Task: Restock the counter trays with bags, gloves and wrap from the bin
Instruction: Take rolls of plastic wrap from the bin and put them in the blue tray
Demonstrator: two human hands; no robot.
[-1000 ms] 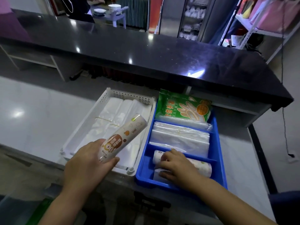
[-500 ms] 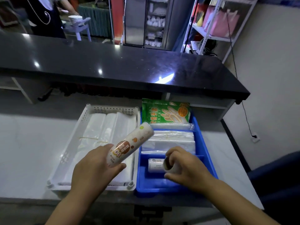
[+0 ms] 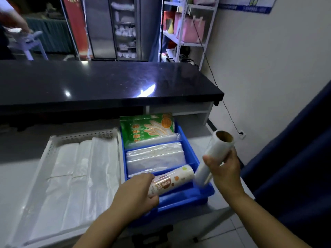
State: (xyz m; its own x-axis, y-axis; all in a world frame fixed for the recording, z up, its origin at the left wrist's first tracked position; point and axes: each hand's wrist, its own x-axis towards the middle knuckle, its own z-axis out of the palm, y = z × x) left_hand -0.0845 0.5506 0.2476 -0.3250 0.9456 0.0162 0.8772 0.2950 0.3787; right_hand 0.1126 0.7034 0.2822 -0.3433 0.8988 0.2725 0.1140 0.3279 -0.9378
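Observation:
My left hand [image 3: 136,192] grips a printed roll of wrap [image 3: 174,179] and holds it low over the front compartment of the blue tray [image 3: 195,196]. My right hand [image 3: 224,169] holds a plain white roll of wrap [image 3: 214,156] tilted upright, just past the tray's right edge, its cardboard core facing up. The middle compartment holds clear bags [image 3: 155,156]. A green pack of gloves [image 3: 147,128] stands in the back compartment. The white slotted tray [image 3: 44,154] on the left is filled with white plastic bags [image 3: 75,176].
Both trays sit on a pale counter [image 3: 16,176] below a raised black countertop [image 3: 107,83]. A wall with a hanging cable [image 3: 222,102] lies to the right, and a dark blue surface [image 3: 290,176] stands close by my right arm. Shelves and another person are behind.
My right hand lifted the plain white roll out of the blue tray's front compartment and off to the right. My left hand brought the printed roll from over the white tray down into that compartment.

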